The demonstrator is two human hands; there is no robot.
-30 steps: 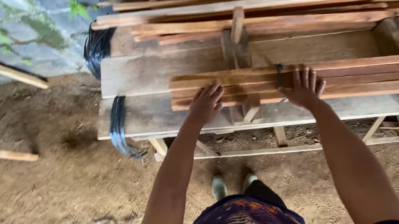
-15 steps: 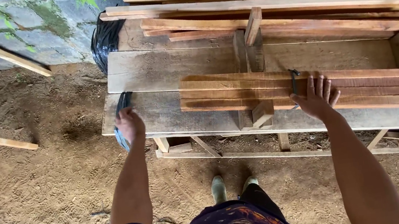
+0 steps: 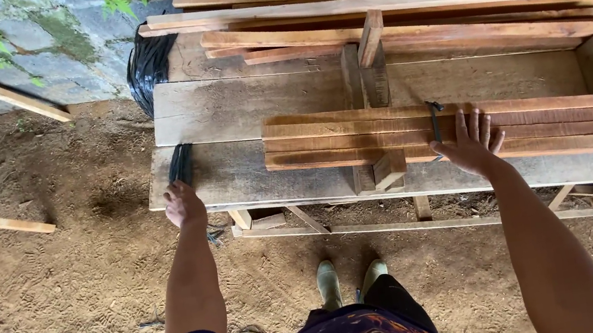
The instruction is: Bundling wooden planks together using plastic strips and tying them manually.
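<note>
Both arms reach forward from the body, over the sandy ground, to a wooden surface (image 3: 225, 110) made of wide grey planks.

The left arm is almost straight. The left hand (image 3: 184, 204) is at the near edge of the surface, at its left end, with the fingers curled around the lower end of a black strap (image 3: 181, 164). The strap lies across the near plank, and I cannot tell how firmly it is grasped, because the fingers are hidden behind the back of the hand.

The right arm goes out to the right side. The right hand (image 3: 470, 144) is open, with its fingers spread, and it presses flat on a stack of slats (image 3: 355, 136). It grasps nothing. In this stack I count about four reddish slats, lying side by side and running to the right, out of view. Just beside the fingertips a second black strap (image 3: 433, 118) goes across the slats.

Short upright blocks (image 3: 372, 61) stand behind and under the left part of the stack. Further back more long boards (image 3: 405, 1) are piled; their number is not clear. A black plastic bundle (image 3: 148, 63) hangs at the far left corner of the surface. Two boots (image 3: 349, 280) show below, between the arms.
</note>
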